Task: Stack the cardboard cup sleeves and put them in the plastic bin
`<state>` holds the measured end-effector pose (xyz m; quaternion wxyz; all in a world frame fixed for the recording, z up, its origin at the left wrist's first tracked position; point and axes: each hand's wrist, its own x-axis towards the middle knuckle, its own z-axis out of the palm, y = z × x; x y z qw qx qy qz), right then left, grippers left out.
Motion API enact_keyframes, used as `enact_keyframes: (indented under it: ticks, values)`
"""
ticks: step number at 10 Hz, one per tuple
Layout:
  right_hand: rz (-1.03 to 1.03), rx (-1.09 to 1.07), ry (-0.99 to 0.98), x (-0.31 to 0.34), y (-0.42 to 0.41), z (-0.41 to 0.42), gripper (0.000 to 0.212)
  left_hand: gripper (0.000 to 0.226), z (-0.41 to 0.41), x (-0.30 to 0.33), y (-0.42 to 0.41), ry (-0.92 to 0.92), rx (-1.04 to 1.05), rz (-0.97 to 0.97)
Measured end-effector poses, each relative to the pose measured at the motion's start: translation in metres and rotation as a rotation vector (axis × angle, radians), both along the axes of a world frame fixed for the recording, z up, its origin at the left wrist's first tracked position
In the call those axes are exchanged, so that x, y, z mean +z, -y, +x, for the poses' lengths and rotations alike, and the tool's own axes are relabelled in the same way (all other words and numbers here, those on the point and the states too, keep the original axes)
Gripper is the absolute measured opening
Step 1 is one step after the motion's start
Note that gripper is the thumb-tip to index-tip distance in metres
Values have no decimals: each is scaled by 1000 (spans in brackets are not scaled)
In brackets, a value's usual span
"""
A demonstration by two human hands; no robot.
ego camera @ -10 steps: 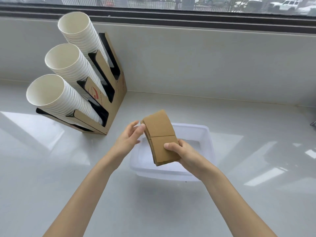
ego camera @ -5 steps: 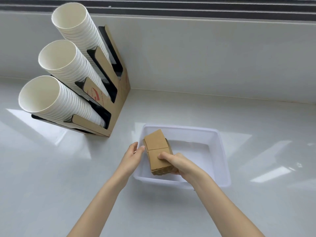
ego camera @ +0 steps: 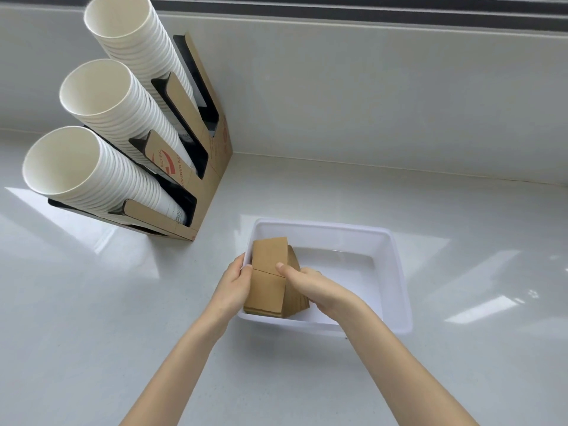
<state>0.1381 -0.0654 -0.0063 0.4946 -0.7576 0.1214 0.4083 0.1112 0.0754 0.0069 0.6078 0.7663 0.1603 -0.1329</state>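
A stack of flat brown cardboard cup sleeves (ego camera: pixel 268 278) sits inside the left end of a translucent white plastic bin (ego camera: pixel 396 272) on the white counter. The stack leans against the bin's left wall, its lower edge down at the bin floor. My left hand (ego camera: pixel 233 284) presses the stack's left face from over the bin's rim. From the right, my right hand (ego camera: pixel 310 284) grips the stack, thumb on the top sleeve and fingers behind it.
A cardboard cup dispenser (ego camera: pixel 212 167) holding three long rows of white paper cups (ego camera: pixel 104 103) stands at the back left. A white wall runs along the back with a dark window frame (ego camera: pixel 368 7) above it.
Both hands have lowered the sleeve stack from above the bin down into its left end. My view has tilted down and moved closer.
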Motion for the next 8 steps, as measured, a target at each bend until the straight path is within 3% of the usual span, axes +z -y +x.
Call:
enact_keyframes:
  ticks: [2,3,5,8]
  values:
    - [23,26,13,-4,-12,-3,108,40,1,-7,0,-45,27,7]
    - [53,39,10,6,-19,-9,91,40,1,-8,0,-66,39,8]
    - [-133,93,125,-3,-24,-11,71,37,0,-6,1,-63,34,-30]
    - [-65,84,150,29,-4,-16,48,35,1,11,-3,-65,-41,102]
